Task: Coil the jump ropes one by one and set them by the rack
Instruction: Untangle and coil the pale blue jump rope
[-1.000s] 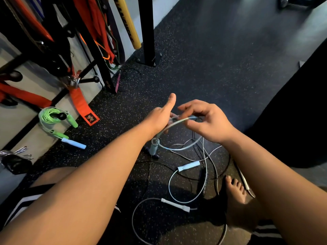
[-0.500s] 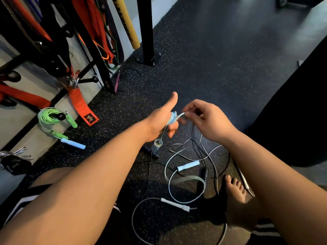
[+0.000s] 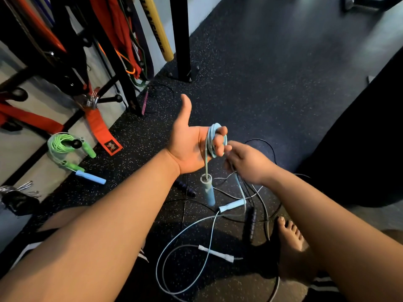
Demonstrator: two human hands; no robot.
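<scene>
My left hand (image 3: pixel 192 142) is palm up, thumb raised, with loops of a light blue jump rope (image 3: pixel 210 138) wound around its curled fingers. The rope's blue handle (image 3: pixel 208 191) hangs below that hand. My right hand (image 3: pixel 246 162) is just right of the loops and pinches the same rope's cord, which trails down to the floor. A coiled green jump rope (image 3: pixel 65 146) with green handles lies by the rack (image 3: pixel 122 68) at the left. Loose white and black ropes (image 3: pixel 209 232) lie tangled on the floor below my hands.
A loose light blue handle (image 3: pixel 90 177) lies near the green coil. Orange straps (image 3: pixel 100 129) and a yellow bar (image 3: pixel 157 27) hang on the rack. A black post (image 3: pixel 182 38) stands behind. My bare foot (image 3: pixel 292 247) rests beside the tangle. Keys (image 3: pixel 19 192) lie far left.
My left hand has turned palm up and more blue cord is wound round its fingers. My right hand has dropped lower, feeding the cord; the blue handle now hangs straight down.
</scene>
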